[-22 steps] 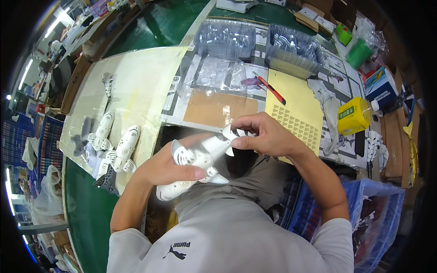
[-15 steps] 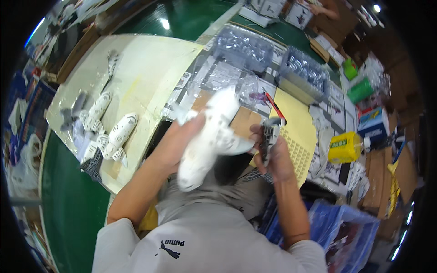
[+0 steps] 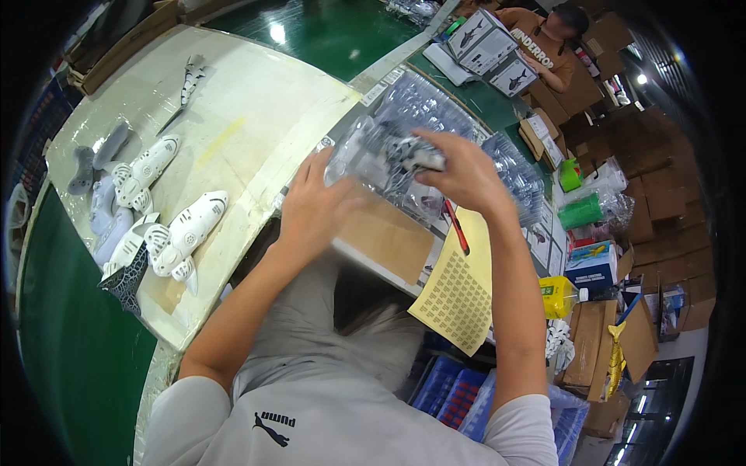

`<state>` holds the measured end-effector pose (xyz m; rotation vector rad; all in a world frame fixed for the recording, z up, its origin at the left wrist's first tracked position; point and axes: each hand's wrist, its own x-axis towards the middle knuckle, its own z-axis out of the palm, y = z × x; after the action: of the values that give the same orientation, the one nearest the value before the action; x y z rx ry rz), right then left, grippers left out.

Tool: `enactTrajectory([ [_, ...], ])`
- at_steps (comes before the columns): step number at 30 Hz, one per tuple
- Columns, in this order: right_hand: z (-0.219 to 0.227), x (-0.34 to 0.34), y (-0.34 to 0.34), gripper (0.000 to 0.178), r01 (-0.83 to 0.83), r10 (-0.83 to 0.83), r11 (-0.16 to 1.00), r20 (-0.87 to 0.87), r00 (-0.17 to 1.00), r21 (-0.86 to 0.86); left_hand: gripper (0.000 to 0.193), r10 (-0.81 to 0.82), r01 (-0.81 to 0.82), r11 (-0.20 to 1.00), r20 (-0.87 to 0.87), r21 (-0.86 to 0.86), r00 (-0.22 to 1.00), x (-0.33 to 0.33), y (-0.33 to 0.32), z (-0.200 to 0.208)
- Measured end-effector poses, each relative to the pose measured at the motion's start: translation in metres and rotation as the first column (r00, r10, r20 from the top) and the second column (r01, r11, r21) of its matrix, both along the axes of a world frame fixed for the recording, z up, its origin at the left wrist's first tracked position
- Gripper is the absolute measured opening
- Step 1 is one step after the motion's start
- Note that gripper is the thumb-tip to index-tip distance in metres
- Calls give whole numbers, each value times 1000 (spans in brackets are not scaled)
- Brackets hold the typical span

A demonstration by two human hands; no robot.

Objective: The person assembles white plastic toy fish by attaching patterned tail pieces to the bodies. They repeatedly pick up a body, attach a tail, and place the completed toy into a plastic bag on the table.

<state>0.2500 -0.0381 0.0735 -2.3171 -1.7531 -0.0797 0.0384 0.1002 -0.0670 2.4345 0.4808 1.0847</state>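
My right hand grips a blurred grey-and-white patterned toy part, its exact kind unclear, above clear plastic packaging. My left hand is beside that packaging with its fingers apart, smeared a little by motion, and nothing shows in it. Below the hands lies a flat brown cardboard piece. On the cream tabletop to the left rest white spotted toy fish bodies, a dark patterned tail fin and grey fin-like parts.
Stacked clear plastic trays stand beyond my right hand. A red pen lies by a yellow sticker sheet. At the right are a yellow bottle and cardboard boxes. Across the bench a person handles printed boxes.
A white spotted toy fish body has left my left hand and is no longer seen there. My right hand has moved forward to the plastic packaging. The whole view has shifted.
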Motion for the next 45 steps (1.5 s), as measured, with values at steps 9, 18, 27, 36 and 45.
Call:
enactTrajectory([
  [9,-17,-35,8,31,51,-49,994,28,998,-92,33,-120,127,987,79,-98,990,-15,-1,39],
  [18,18,-36,-43,36,180,-178,983,-354,918,-26,34,-483,488,859,73,-156,873,11,21,83],
  [27,-43,20,-104,26,343,-404,813,32,914,469,39,-374,371,927,-176,-50,911,1,0,99],
  [36,-18,157,-151,30,423,-385,904,-306,871,67,32,-669,768,629,-419,121,614,119,-74,141],
  [45,-22,181,-154,31,518,-426,854,-648,632,-57,34,-553,786,562,-589,258,589,239,-109,116],
])
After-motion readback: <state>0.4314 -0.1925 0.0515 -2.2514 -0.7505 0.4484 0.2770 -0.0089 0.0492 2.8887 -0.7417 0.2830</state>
